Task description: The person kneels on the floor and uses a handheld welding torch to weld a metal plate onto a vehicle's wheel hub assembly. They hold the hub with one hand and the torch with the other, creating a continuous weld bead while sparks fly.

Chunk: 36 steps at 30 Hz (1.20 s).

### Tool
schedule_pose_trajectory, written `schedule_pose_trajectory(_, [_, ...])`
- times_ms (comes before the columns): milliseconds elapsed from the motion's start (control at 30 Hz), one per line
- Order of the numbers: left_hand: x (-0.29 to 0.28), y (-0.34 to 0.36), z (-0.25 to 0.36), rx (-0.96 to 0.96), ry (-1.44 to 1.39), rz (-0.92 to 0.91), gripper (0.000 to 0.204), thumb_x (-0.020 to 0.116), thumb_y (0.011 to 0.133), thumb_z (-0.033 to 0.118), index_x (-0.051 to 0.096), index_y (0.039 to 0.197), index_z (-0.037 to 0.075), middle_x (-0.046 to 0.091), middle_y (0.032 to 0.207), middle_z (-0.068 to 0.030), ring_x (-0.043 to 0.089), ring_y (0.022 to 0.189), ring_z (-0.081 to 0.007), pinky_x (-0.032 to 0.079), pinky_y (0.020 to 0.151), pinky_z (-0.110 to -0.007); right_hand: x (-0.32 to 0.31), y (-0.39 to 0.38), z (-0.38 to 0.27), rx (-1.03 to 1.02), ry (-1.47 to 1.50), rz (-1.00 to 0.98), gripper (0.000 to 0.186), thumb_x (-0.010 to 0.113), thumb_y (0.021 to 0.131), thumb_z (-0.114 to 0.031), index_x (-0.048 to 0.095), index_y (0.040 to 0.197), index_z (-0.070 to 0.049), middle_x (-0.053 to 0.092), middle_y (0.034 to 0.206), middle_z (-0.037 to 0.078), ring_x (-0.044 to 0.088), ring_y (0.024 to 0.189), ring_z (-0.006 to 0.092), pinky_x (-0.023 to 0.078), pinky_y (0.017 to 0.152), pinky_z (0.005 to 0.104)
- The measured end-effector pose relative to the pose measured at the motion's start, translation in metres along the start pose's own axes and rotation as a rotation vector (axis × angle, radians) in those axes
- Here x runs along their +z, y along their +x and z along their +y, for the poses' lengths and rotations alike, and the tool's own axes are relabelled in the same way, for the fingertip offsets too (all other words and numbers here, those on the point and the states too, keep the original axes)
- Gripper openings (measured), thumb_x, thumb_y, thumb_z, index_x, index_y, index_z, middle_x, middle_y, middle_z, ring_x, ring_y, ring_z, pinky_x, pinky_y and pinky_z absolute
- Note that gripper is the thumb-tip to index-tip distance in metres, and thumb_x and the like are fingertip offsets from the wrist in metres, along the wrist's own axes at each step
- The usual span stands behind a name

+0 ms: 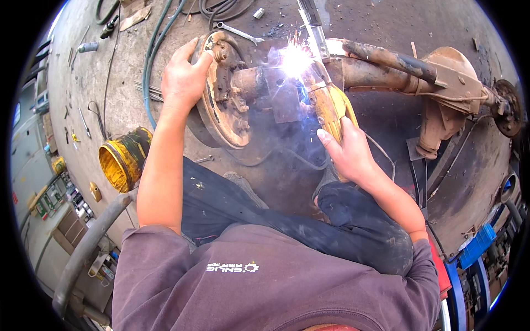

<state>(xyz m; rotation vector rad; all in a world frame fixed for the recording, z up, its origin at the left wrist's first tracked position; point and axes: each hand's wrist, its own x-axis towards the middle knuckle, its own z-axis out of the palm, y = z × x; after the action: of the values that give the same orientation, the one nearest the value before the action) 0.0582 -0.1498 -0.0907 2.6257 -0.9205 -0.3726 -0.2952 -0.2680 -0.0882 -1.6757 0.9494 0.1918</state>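
Observation:
A rusty vehicle axle [381, 74] lies across the floor before me, its round brake plate [229, 113] at the left end. My left hand [185, 74] grips the upper left rim of that plate, thumb over the edge. In my right hand [350, 148] is a worn yellow welding electrode holder [324, 110], tilted up and to the left. A glaring white arc [296, 60] with sparks burns just beyond its tip, at a flat steel bracket [285, 105] on the axle tube. The glare hides the electrode and the joint. Smoke drifts below.
A metal bar-like tool [313, 25] stands against the axle beside the arc. A wrench [240, 33] and hoses [150, 60] lie at the back left. Nearer left is a yellow-stained bucket [122, 163]; a blue crate [478, 246] sits at right. My bent legs are close below the axle.

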Motion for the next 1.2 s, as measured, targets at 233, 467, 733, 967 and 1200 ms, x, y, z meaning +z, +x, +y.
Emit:
schedule_pose_trajectory(233, [-0.003, -0.002, 0.002, -0.02, 0.005, -0.016, 0.062, 0.072, 0.095, 0.038, 0.064, 0.145, 0.004, 0.067, 0.142, -0.0218, 0.064, 0.133, -0.0323, 0.045, 0.114, -0.037, 0.004, 0.002, 0.008, 0.002, -0.025, 0.013, 0.048, 0.071, 0.101, -0.03, 0.057, 0.121, 0.012, 0.068, 0.113, 0.035, 0.068, 0.108, 0.0492, 0.053, 0.094, 0.0522])
schedule_pose_trajectory(467, [-0.002, -0.002, 0.005, -0.011, -0.008, -0.012, 0.062, 0.073, 0.094, 0.037, 0.064, 0.145, 0.003, 0.067, 0.143, -0.0227, 0.063, 0.134, -0.0323, 0.044, 0.115, -0.037, 0.002, 0.001, 0.01, 0.016, -0.042, -0.012, 0.05, 0.071, 0.101, -0.031, 0.057, 0.12, 0.012, 0.067, 0.111, 0.036, 0.068, 0.108, 0.0495, 0.053, 0.094, 0.0521])
schedule_pose_trajectory(733, [-0.004, -0.002, 0.006, -0.025, -0.007, -0.017, 0.061, 0.071, 0.095, 0.036, 0.064, 0.145, 0.002, 0.067, 0.142, -0.0224, 0.063, 0.134, -0.0323, 0.044, 0.114, -0.037, 0.004, 0.001, 0.015, -0.013, -0.048, 0.007, 0.051, 0.071, 0.101, -0.032, 0.057, 0.121, 0.013, 0.067, 0.111, 0.036, 0.068, 0.107, 0.0501, 0.053, 0.095, 0.0522])
schedule_pose_trajectory(967, [-0.002, 0.002, -0.002, -0.027, -0.022, -0.037, 0.069, 0.068, 0.092, 0.046, 0.063, 0.147, 0.005, 0.063, 0.149, -0.0186, 0.059, 0.139, -0.0344, 0.043, 0.117, -0.04, 0.012, 0.004, 0.024, -0.065, -0.083, 0.074, 0.041, 0.073, 0.1, -0.027, 0.06, 0.117, 0.008, 0.071, 0.103, 0.03, 0.071, 0.098, 0.0445, 0.055, 0.087, 0.0482])
schedule_pose_trajectory(1200, [0.0, 0.004, -0.013, -0.105, -0.664, -0.274, 0.056, 0.07, 0.098, 0.03, 0.064, 0.144, -0.001, 0.072, 0.133, -0.0207, 0.067, 0.124, -0.0275, 0.048, 0.109, -0.035, 0.012, 0.004, 0.028, -0.237, 0.111, 0.181, 0.041, 0.07, 0.102, -0.027, 0.058, 0.122, 0.008, 0.072, 0.097, 0.02, 0.072, 0.087, 0.0303, 0.056, 0.08, 0.0431])
